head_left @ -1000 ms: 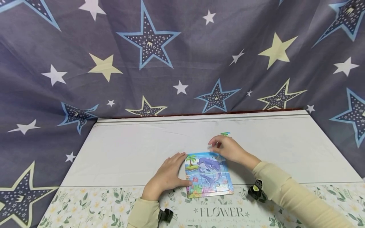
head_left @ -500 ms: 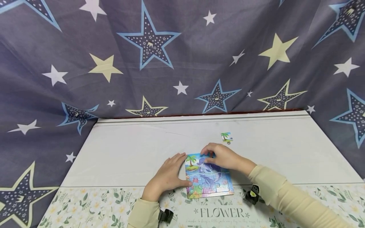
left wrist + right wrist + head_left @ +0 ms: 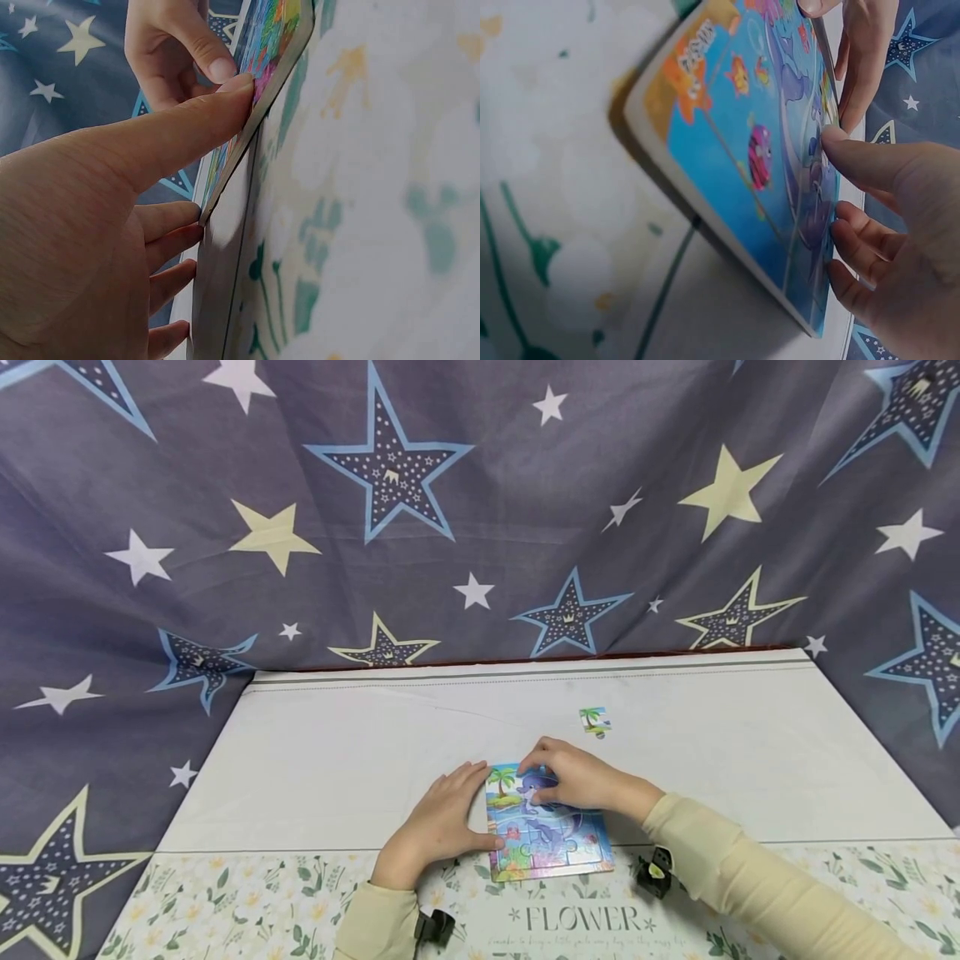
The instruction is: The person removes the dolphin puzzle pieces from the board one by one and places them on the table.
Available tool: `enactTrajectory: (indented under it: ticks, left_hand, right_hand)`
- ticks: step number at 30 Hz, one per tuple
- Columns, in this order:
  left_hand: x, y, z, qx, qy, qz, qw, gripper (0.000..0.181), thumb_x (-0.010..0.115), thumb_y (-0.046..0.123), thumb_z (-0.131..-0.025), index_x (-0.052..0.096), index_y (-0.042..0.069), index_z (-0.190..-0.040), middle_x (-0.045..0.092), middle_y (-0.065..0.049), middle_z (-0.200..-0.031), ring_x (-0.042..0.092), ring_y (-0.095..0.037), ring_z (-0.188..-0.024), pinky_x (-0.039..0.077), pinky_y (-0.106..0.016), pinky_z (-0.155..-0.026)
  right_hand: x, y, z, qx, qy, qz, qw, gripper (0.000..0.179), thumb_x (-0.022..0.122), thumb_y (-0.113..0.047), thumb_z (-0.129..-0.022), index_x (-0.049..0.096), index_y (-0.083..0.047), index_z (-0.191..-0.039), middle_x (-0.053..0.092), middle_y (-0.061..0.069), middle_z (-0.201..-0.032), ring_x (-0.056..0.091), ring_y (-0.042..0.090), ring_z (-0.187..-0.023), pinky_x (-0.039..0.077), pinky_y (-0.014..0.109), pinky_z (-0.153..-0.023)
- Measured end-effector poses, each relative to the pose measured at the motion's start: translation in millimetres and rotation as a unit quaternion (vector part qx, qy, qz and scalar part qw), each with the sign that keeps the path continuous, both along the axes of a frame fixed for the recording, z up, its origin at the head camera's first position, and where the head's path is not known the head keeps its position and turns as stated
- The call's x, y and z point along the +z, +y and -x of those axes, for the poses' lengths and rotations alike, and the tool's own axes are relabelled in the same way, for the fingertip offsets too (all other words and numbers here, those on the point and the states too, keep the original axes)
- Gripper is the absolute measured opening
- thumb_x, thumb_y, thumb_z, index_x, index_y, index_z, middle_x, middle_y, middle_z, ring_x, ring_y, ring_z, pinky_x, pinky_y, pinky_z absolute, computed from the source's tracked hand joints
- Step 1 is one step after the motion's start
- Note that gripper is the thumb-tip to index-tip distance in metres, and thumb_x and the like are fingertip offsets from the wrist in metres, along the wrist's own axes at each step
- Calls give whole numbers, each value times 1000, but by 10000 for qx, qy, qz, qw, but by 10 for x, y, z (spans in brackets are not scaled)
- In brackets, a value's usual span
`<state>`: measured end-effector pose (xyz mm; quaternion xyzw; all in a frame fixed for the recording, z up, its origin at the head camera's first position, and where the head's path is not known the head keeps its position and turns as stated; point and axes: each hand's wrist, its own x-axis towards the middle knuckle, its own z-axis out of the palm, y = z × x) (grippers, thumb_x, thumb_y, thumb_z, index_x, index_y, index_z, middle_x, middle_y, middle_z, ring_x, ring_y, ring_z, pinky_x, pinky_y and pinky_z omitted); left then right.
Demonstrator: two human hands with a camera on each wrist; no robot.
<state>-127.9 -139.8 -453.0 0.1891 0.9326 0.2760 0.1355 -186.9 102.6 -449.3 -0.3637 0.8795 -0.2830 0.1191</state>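
Blue-and-purple dolphin puzzle (image 3: 551, 837), flat on the table (image 3: 337, 760); left hand (image 3: 438, 821), fingers extended, thumb on its left edge; right hand (image 3: 588, 777) bent over its far side, any pinch unclear. Loose palm-tree piece (image 3: 595, 720): beyond, nearer the right hand.

left hand (image 3: 441, 817) touches left edge of dolphin puzzle (image 3: 551, 843); right hand (image 3: 581, 777) touches its upper part; palm-tree piece (image 3: 595, 720) lies apart
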Motion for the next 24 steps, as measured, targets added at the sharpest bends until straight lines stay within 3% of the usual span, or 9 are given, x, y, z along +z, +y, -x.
enactTrajectory:
  ticks: [24]
  left_hand:
    - [-7,-8,2,26,5,-40,10000,100,85,42,-74,37,3,-152,32,-12,-158,24,-33,-147,16,-56,-119]
  right_hand:
    - [-24,-88,-28,94,147,4,9998,28,78,-13,-85,72,-12,-112,55,3,-106,56,20,-100,50,41,-92]
